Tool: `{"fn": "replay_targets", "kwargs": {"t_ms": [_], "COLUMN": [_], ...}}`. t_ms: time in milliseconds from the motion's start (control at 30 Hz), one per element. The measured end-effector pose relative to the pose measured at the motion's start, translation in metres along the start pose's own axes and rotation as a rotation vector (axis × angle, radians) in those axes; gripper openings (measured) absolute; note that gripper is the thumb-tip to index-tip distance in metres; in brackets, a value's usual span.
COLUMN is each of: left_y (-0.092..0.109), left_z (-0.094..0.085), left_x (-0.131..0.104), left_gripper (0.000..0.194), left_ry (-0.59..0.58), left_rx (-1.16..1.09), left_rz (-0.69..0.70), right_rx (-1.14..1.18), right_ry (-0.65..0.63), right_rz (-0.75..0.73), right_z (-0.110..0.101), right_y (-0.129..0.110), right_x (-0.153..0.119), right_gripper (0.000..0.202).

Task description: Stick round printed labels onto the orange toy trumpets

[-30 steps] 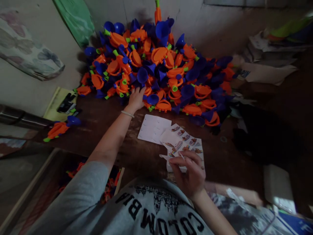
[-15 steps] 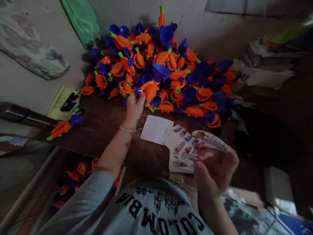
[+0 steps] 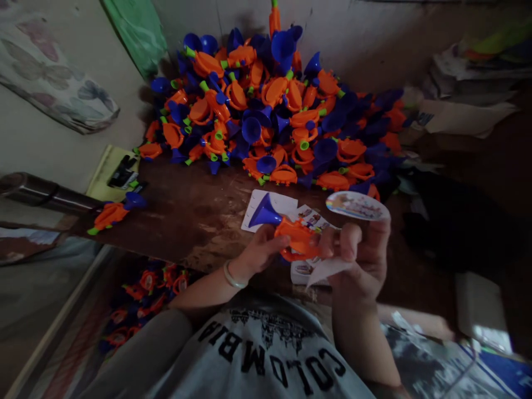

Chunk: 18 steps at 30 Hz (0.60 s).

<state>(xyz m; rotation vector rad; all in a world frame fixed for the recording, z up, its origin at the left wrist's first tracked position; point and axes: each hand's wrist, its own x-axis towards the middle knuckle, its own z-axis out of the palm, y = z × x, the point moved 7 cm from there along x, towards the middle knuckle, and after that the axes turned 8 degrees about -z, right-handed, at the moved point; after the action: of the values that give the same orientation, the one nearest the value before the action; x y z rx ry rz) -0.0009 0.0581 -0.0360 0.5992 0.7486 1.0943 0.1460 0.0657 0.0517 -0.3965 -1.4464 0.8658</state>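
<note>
My left hand [image 3: 266,249] is closed around an orange and blue toy trumpet [image 3: 297,238], its blue bell pointing up and left. An oval printed sticker [image 3: 357,205] clings to a raised fingertip of my right hand [image 3: 366,255]. The other fingers of that hand are curled at the trumpet's right end, and a blank white paper piece [image 3: 328,270] sticks out below them. Under the hands lie printed sticker sheets [image 3: 305,213] and a white sheet [image 3: 253,208], partly covered by the trumpet. Whether the right fingers grip the trumpet or only touch it is unclear.
A large heap of toy trumpets [image 3: 274,91] fills the back of the brown table [image 3: 178,205]. At left, one lone trumpet [image 3: 110,215] lies by a dark steel flask [image 3: 50,193]. Below the table edge are more trumpets [image 3: 145,302]. Dark cloth [image 3: 449,221] is at right.
My left hand has drawn a toy trumpet from the heap toward me, over the sticker sheets. My right hand, with the oval sticker, has shifted slightly left and meets the trumpet.
</note>
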Motion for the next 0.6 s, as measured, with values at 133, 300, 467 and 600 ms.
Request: {"fn": "replay_targets", "kwargs": {"t_ms": [133,300,467,600], "left_y": [0.009,0.011,0.023,0.032], "left_z": [0.002,0.011,0.022,0.030], "left_x": [0.002,-0.006,-0.017,-0.023], "left_gripper": [0.065,0.071,0.071,0.068], "left_ry": [-0.009,0.008,-0.050,-0.053], "left_rx": [-0.006,-0.040,0.118,0.219], "left_rz": [0.041,0.159,0.307,0.334], "right_rx": [0.073,-0.189,-0.289,-0.339], "right_ry": [-0.038,0.220,0.355,0.360], "right_rz": [0.042,0.030,0.039,0.058], "right_z": [0.003,-0.008,-0.003,0.004], "right_y": [0.012,0.012,0.004,0.000], "right_x": [0.007,-0.003,-0.016,-0.016], "right_gripper": [0.065,0.066,0.075,0.078]}}
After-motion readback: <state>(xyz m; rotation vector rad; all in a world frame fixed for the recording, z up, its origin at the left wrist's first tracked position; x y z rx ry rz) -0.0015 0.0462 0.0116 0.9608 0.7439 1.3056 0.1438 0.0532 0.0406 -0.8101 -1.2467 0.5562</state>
